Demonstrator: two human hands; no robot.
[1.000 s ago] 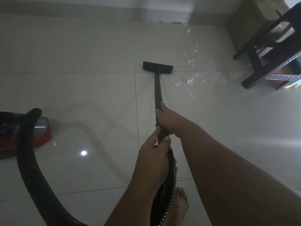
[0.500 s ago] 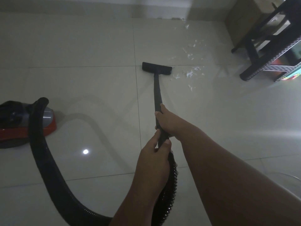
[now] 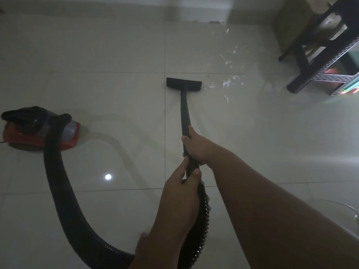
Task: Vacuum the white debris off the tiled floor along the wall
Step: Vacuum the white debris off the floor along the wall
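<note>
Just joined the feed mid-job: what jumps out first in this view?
Both hands grip a black wand at centre frame, the right hand ahead of the left hand, with its floor head flat on the pale tiles. White debris lies scattered just right of the head and up toward the wall. At left sits a red vacuum, its black hose curving back to the hands.

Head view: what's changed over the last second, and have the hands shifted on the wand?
Little has changed. The floor nozzle sits slightly nearer the person, just short of the tile joint, still left of the white debris, which looks untouched. The canister and hose show more fully, mostly because the camera shifted. The right hand and left hand keep their grips on the wand.
</note>
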